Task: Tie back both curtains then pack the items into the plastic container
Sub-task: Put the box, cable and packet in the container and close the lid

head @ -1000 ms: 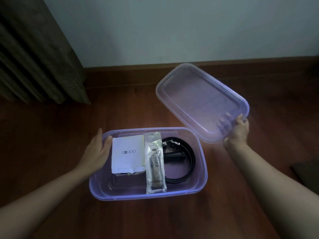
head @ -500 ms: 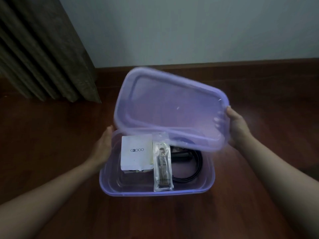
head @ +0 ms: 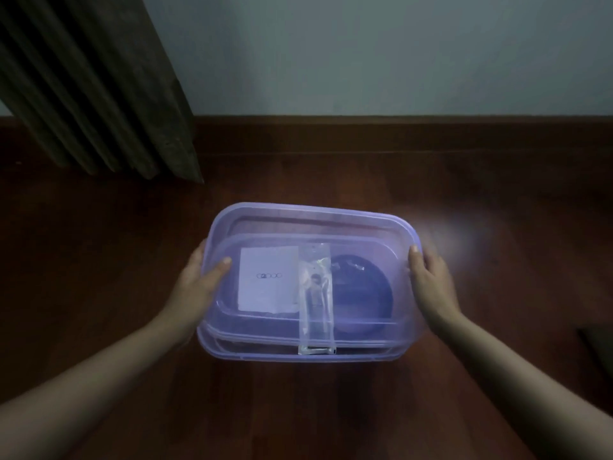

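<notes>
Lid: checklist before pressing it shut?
1. Lid over plastic container, roughly aligned: ok.
2. Left hand grips the lid's left end: ok.
3. Right hand grips its right end: ok.
4. White card and belt inside the walls: ok.
5. Clear sachet, lower end at the front rim, possibly trapped: cannot tell.
6. Lid seated all round: cannot tell.

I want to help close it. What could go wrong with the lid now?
The clear packet reaches the near rim of the container, so the lid might pinch it and not seal. The lid also looks slightly askew between the left hand and right hand; pressing could leave a corner open.
</notes>
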Available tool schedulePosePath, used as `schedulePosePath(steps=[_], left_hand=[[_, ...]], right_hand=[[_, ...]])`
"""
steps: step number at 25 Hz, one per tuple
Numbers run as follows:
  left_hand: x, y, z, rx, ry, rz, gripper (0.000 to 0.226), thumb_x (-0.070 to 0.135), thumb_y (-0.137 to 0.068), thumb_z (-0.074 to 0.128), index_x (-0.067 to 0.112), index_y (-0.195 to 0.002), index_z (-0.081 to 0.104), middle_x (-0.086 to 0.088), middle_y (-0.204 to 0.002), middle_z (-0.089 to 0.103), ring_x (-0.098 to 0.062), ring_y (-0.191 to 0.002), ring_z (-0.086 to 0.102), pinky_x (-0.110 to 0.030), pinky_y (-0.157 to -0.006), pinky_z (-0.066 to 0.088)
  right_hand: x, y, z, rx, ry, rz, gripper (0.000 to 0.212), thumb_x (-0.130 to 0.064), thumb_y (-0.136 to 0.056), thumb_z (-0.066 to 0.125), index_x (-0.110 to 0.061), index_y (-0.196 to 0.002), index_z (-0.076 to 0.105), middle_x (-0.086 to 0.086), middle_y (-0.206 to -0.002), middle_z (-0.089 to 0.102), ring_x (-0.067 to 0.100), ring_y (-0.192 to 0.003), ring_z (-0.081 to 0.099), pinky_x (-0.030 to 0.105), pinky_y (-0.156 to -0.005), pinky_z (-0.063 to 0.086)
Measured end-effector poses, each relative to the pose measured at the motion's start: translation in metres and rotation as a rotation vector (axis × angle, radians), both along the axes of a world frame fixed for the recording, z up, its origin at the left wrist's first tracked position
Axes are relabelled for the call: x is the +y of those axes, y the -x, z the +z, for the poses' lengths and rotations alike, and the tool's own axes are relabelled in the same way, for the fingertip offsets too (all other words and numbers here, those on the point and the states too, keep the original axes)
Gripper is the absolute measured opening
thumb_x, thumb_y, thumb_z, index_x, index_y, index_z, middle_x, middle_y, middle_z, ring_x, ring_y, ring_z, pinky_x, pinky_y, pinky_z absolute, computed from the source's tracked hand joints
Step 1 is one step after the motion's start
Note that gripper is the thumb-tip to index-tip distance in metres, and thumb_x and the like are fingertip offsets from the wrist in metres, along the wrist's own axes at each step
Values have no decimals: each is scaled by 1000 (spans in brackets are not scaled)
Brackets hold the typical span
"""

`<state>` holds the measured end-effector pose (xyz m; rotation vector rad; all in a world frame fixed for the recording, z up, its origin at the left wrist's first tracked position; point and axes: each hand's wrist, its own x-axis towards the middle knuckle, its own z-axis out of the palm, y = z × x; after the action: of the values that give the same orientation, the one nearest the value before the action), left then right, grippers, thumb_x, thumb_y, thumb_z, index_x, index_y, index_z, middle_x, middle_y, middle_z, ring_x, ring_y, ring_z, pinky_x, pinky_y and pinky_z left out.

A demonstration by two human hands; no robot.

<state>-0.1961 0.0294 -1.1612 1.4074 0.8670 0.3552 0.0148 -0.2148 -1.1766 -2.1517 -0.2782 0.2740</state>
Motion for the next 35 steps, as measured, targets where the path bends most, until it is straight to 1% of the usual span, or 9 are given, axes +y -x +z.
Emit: schedulePosePath(steps=[2, 5, 10, 12, 15, 19, 23, 28, 35], left_hand=[[-6, 8, -16, 137, -111, -25, 62, 25, -96, 49, 22, -149, 16, -2, -152, 31, -22, -136, 36, -45, -110, 33], [-9, 14, -23, 331, -301, -103, 65, 31, -99, 38, 24, -149, -2, 4, -158, 4, -17, -145, 8, -44, -118, 14], [-3, 12, -22, 725, -620, -245, 60, 33, -100, 31, 15, -150, 4, -5, -157, 16, -27, -144, 15, -52, -114, 10], [0, 7, -14, 655, -563, -228, 51, 29, -98, 36, 13, -144, 21, -10, -138, 46, -32, -116, 51, -45, -95, 41], [15, -10, -9, 543, -418, -70, 37, 39, -98, 34, 12, -124, 37, -5, -100, 56, -18, -75, 54, -30, -62, 40], [42, -23, -17, 437, -277, -112, 57, 55, -95, 30, 12, -127, 48, -7, -118, 55, -25, -104, 54, -45, -92, 47], [40, -25, -24, 442, -347, -104, 57, 50, -96, 30, 9, -133, 44, -15, -129, 53, -31, -113, 53, -45, -95, 45], [39, -23, -31, 488, -487, -145, 53, 46, -98, 26, 6, -101, 62, -4, -71, 57, -18, -63, 55, -26, -56, 39], [33, -11, -19, 328, -67, -82, 61, 60, -91, 26, 16, -106, 65, -14, -97, 69, -28, -92, 66, -49, -88, 50]], right_hand=[[-3, -2, -7, -57, 105, 35, 42, -47, -85, 30, -16, -82, 57, 23, -94, 60, 23, -85, 53, 29, -73, 34], [0, -1, -9, -38, 214, 58, 40, -31, -95, 33, -6, -94, 63, 24, -105, 63, 32, -96, 58, 28, -72, 32], [3, 9, -16, 86, 213, 45, 38, -25, -99, 33, -7, -125, 53, 20, -127, 58, 35, -117, 52, 32, -84, 37], [5, 6, -14, 153, 194, 30, 45, -25, -98, 33, -12, -142, 34, 17, -139, 48, 35, -126, 46, 34, -95, 36], [14, -8, -12, 237, 109, 6, 55, -30, -98, 33, -23, -149, 14, 12, -149, 35, 34, -134, 37, 39, -107, 29], [24, -19, -21, 272, 73, 46, 63, -58, -90, 38, -18, -138, 39, 9, -139, 48, 29, -127, 45, 41, -107, 35], [24, -17, -30, 241, 76, 56, 48, -50, -88, 52, -16, -122, 50, 8, -119, 60, 26, -109, 57, 39, -95, 46], [24, -18, -32, 199, 103, 45, 52, -55, -87, 50, -12, -117, 55, 9, -113, 63, 28, -104, 59, 40, -89, 48], [17, -13, -12, 360, 63, 15, 76, -65, -86, 40, -21, -146, 23, 8, -148, 37, 30, -135, 37, 39, -108, 30]])
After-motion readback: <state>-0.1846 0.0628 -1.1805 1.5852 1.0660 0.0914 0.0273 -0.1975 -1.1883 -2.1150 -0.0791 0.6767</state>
